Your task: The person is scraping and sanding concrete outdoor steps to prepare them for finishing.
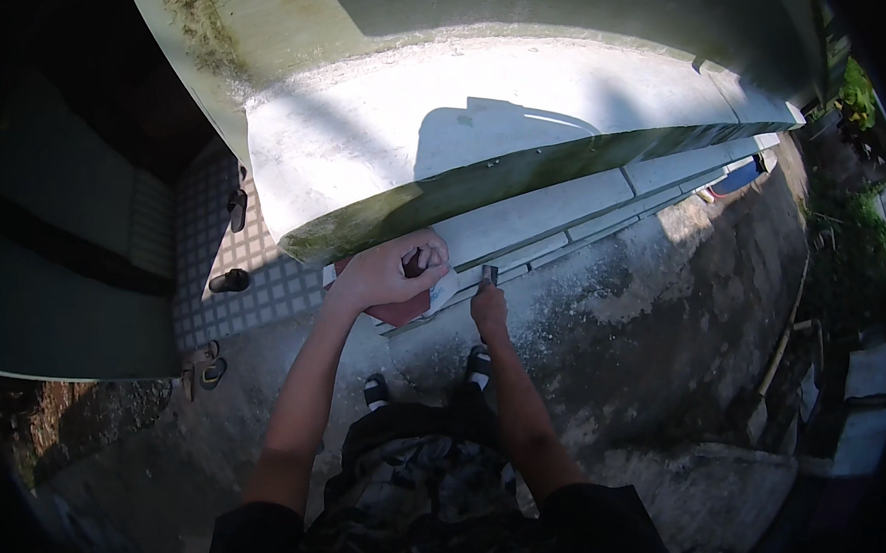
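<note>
My left hand [388,276] is over the near corner of the low step, its fingers curled into a loose ring. Something dark reddish shows within that curl, too small and shaded for me to tell whether it is held. Beneath this hand lies a flat reddish-brown slab [401,310], partly covered by it, with a pale patch beside the fingers. Just to the right, my right hand [488,311] is closed round what looks like a hammer, its short grey metal head [489,275] pointing away from me. A small gap separates the two hands.
A pale raised ledge [361,112] with a mossy front edge runs along the wall, above a long white step [546,215]. Dark slippers [229,280] lie on checkered tiles at left. White crumbs dot the concrete [643,287]. A blue object [737,179] rests at the step's far end.
</note>
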`<state>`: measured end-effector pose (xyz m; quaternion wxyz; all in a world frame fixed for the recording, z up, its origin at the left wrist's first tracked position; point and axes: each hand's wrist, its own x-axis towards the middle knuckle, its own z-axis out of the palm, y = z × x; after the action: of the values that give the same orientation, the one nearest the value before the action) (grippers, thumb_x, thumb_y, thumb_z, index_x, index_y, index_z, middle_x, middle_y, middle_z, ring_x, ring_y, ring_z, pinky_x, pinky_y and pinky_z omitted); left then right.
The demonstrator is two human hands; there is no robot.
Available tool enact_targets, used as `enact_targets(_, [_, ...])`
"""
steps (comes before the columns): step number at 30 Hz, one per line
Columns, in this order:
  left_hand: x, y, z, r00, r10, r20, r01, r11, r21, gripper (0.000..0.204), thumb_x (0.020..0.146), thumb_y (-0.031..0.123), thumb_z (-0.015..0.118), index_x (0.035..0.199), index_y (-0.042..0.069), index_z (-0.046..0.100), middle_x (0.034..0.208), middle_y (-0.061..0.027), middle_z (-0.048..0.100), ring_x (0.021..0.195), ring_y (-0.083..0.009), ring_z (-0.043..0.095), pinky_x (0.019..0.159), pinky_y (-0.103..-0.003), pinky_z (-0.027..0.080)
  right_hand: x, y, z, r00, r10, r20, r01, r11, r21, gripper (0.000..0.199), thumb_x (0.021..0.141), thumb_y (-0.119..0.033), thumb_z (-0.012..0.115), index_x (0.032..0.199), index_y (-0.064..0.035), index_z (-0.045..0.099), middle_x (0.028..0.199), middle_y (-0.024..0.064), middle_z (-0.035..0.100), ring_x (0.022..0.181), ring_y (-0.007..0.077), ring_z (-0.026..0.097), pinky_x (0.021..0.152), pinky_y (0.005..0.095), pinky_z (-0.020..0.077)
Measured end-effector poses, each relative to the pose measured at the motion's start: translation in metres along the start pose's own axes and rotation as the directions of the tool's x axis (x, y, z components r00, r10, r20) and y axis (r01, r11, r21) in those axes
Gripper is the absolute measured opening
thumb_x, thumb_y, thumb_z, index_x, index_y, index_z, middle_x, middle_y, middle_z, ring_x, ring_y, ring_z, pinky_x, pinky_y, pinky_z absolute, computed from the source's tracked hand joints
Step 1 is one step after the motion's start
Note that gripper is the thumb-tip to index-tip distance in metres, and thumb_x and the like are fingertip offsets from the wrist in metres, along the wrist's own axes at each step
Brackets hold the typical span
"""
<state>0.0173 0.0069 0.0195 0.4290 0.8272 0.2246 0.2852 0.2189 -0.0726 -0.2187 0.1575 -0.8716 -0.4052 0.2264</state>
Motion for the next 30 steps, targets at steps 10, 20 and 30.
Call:
enact_targets(10, [0.000,0.000,0.002,1.000,0.006,-0.006,-0.006,1.000,0.008,0.013,0.070,0.008,0.065,0.079,0.004,0.057,0.069,-0.0041,0.053,0.059,-0.0126,0.051,0.057,-0.025,0.041,-0.023,0.000,0.012,0.999,0.023,0.030,-0.026,0.996,0.083,0.050,0.085,-0.011,0.039,0.135,-0.0115,0.033,0.085,0.0261,0.060,0.080,0.0411,0.060,0.069,0.0509,0.0462])
enact_targets(20, [0.004,-0.003,0.007,1.000,-0.005,-0.025,0.006,0.999,0.034,0.012,0.069,0.008,0.066,0.076,0.005,0.057,0.065,-0.0042,0.053,0.057,-0.0125,0.051,0.053,-0.023,0.038,-0.017,0.069,0.016,0.992,-0.082,-0.099,0.113,0.924,0.365,0.040,0.087,-0.020,0.047,0.123,-0.0034,0.044,0.076,0.0256,0.060,0.071,0.0404,0.060,0.062,0.0460,0.0483])
enact_targets(30, [0.002,-0.004,0.003,1.000,-0.003,-0.011,0.004,0.995,0.098,0.013,0.075,0.017,0.065,0.082,0.008,0.059,0.068,-0.0023,0.052,0.059,-0.0104,0.049,0.057,-0.023,0.041,-0.021,0.037,-0.018,1.000,-0.006,-0.004,0.007,0.765,0.644,0.047,0.085,-0.012,0.052,0.129,-0.0023,0.037,0.062,0.0126,0.059,0.042,0.0197,0.057,0.036,0.0313,0.0447])
